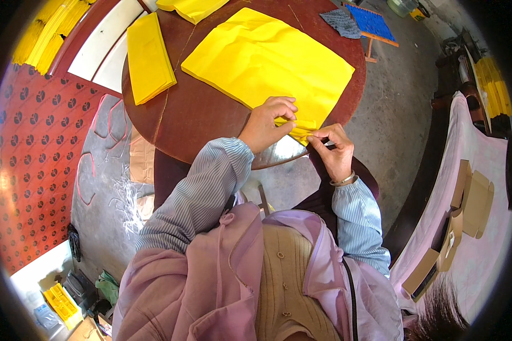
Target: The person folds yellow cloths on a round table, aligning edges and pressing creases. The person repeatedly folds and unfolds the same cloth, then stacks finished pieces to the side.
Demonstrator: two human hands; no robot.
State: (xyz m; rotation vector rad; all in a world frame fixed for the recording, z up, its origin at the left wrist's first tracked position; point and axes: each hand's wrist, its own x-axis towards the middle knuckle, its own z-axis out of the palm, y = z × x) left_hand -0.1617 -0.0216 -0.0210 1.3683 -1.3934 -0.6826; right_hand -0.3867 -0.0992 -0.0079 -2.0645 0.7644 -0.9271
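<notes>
Tbl (207, 122): ylw sheet (273, 62) in R hand (335, 152).

I count one left hand (268, 123), one right hand (337, 151) — both mine — one round table (207, 116), three yellow bundles (267, 62) (151, 59) (193, 7) (layers uncountable), one bracelet (344, 181), one blue-topped stand (372, 24).

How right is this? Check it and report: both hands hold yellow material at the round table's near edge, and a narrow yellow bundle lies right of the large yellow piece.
The side is wrong: the head view shows the narrow yellow bundle left of the large yellow piece. The left hand and right hand do hold yellow material at the round table's near edge.
</notes>
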